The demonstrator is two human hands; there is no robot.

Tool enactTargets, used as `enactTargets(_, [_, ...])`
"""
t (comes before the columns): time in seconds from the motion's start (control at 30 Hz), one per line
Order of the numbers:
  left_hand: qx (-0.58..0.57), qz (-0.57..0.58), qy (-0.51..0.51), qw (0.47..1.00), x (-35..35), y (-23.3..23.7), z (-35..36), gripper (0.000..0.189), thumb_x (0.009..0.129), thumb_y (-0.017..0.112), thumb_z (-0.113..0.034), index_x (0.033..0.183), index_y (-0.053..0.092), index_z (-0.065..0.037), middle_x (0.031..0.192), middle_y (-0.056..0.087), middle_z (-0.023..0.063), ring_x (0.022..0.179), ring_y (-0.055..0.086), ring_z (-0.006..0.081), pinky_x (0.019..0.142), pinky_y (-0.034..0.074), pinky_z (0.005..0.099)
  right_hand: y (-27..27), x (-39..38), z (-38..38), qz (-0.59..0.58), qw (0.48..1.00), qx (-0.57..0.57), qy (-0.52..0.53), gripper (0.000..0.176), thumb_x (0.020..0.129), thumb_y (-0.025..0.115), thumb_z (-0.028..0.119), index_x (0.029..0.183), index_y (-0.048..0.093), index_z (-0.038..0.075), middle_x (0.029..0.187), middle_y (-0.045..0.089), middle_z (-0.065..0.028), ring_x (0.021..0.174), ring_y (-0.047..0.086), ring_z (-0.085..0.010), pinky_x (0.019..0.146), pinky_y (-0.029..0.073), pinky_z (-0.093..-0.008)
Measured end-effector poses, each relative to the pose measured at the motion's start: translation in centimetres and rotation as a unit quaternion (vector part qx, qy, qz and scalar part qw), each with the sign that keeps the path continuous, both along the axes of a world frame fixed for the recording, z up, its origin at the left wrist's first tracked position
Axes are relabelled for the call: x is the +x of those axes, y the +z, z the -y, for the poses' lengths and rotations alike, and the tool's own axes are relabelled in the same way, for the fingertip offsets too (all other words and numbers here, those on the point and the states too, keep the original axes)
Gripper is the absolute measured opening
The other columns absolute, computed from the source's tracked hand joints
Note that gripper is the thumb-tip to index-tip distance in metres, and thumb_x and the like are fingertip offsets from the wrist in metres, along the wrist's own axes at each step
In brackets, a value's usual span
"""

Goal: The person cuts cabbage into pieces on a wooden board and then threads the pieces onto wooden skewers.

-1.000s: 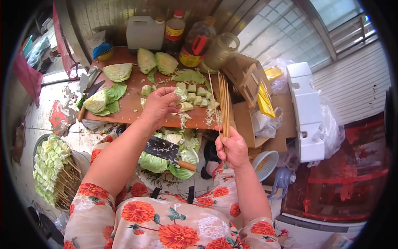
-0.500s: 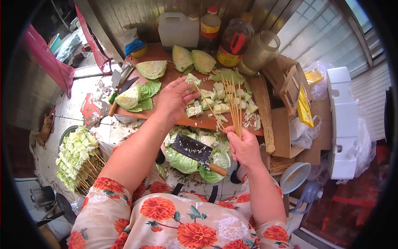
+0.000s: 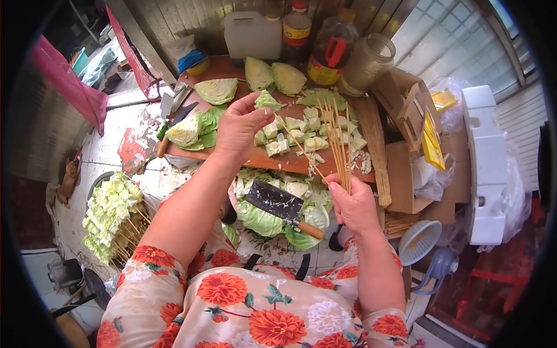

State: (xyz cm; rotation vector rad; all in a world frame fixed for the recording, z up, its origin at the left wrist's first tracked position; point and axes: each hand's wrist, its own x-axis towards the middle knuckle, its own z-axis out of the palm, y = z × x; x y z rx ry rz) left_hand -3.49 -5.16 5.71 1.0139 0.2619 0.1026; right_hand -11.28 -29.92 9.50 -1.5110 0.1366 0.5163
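Note:
My left hand (image 3: 239, 129) pinches a pale green cabbage piece (image 3: 267, 102) above the wooden board (image 3: 255, 161). In my right hand (image 3: 355, 204) is a bundle of thin wooden skewers (image 3: 336, 142), fanned upward. One skewer (image 3: 303, 152) leans apart from the bundle, its tip at the cabbage piece. Under the skewers, cut cabbage chunks (image 3: 295, 135) are spread over the board. Below the board's near edge, a cleaver (image 3: 274, 200) with a wooden handle lies across cabbage (image 3: 259, 219).
Cabbage wedges (image 3: 216, 91) sit along the board's back, before a white jug (image 3: 251, 35), sauce bottles (image 3: 331, 49) and a glass jar (image 3: 366, 61). A knife (image 3: 177, 124) rests at left. Skewered cabbage (image 3: 113, 214) stands lower left. Cardboard boxes (image 3: 401, 174) stand right.
The view has shifted slightly. My left hand has turned a little with the cabbage piece, which stays at the tip of the separate skewer. My right hand still holds the bundle.

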Motion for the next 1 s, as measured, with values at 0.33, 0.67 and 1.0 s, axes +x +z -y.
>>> enactTargets(0.33, [0.191, 0.029, 0.006, 0.981, -0.2, 1.0, 0.2, 0.041, 0.078, 0.064, 0.006, 0.118, 0.054, 0.005, 0.099, 0.065, 0.0084, 0.086, 0.062, 0.0125, 0.078, 0.051, 0.0238, -1.1, -0.8, -0.4, 0.020, 1.000, 0.000, -0.011, 0.015, 0.092, 0.055, 0.012, 0.101, 0.057, 0.001, 0.057, 0.047, 0.0037, 0.040, 0.039, -0.0035, 0.036, 0.032, -0.0191])
enactTargets(0.67, [0.246, 0.046, -0.030, 0.968, -0.4, 1.1, 0.3, 0.038, 0.077, 0.067, 0.005, 0.114, 0.057, 0.004, 0.099, 0.066, 0.0093, 0.085, 0.063, 0.0126, 0.075, 0.053, 0.0241, -1.6, -1.8, -0.6, 0.046, 0.998, 0.024, -0.046, 0.012, 0.092, 0.054, 0.009, 0.101, 0.057, 0.001, 0.059, 0.049, 0.0038, 0.043, 0.041, -0.0025, 0.038, 0.034, -0.0188])
enactTargets(1.0, [0.236, 0.013, -0.050, 0.970, -0.7, 1.0, 1.3, 0.037, 0.077, 0.068, 0.004, 0.112, 0.059, 0.002, 0.094, 0.065, 0.0062, 0.082, 0.061, 0.0097, 0.075, 0.052, 0.0228, -1.3, -2.2, -1.0, 0.071, 0.988, 0.068, -0.122, 0.014, 0.093, 0.052, 0.010, 0.101, 0.056, 0.000, 0.057, 0.046, -0.0002, 0.041, 0.038, -0.0060, 0.037, 0.034, -0.0196])
